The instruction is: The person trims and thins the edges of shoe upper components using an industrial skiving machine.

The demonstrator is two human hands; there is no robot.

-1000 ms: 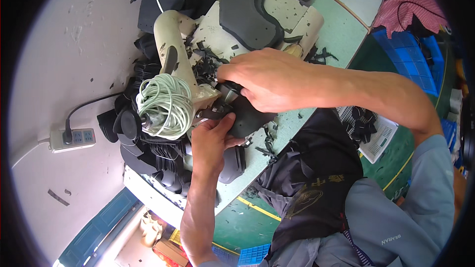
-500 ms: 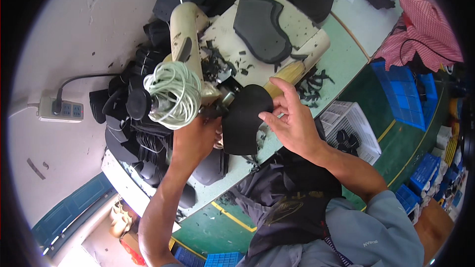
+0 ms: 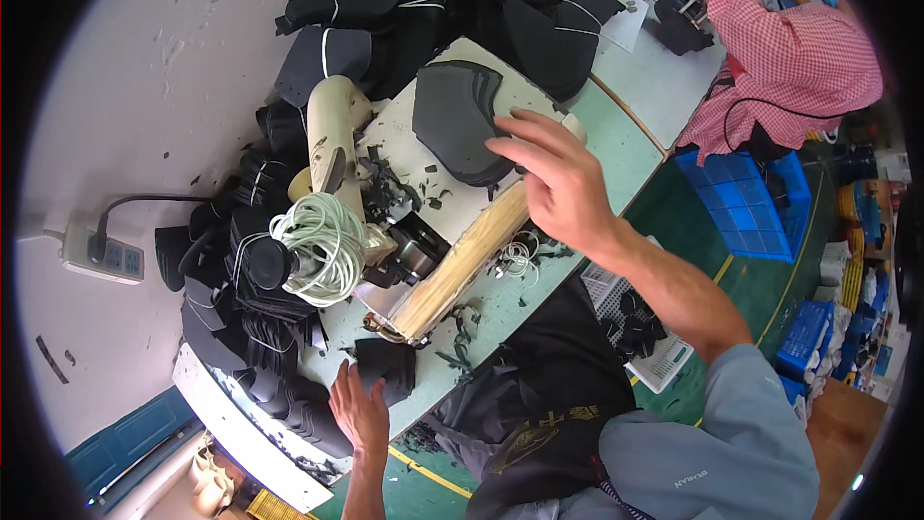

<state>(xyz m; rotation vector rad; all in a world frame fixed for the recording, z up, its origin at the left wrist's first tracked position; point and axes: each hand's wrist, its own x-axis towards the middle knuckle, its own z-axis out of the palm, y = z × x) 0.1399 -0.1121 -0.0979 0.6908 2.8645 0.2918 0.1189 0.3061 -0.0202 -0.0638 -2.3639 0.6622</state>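
My right hand point(image 3: 570, 188) is open, fingers stretched toward a stack of dark flat cut pieces point(image 3: 452, 120) on the cream bed of a machine. Its fingertips are at the stack's right edge; I cannot tell if they touch it. Down at the table's front edge, my left hand point(image 3: 361, 412) is open too, fingers apart beside a small pile of black cut pieces point(image 3: 389, 366). Between my hands lies the machine's metal head point(image 3: 416, 250), with a pale wooden strip point(image 3: 462, 265) along its front. A white cord coil point(image 3: 322, 248) hangs on the machine arm point(image 3: 333, 135).
Bundles of black pieces point(image 3: 544, 43) are heaped behind and left of the machine. Dark scraps litter the table point(image 3: 616, 135). A white basket point(image 3: 664, 356) and blue crate point(image 3: 746, 197) stand at right. Another person in a pink checked sleeve point(image 3: 789, 67) works far right.
The black piece between my hands has left them. My left hand moved down to the pile at the front edge; my right hand moved up to the stack. The view shifted.
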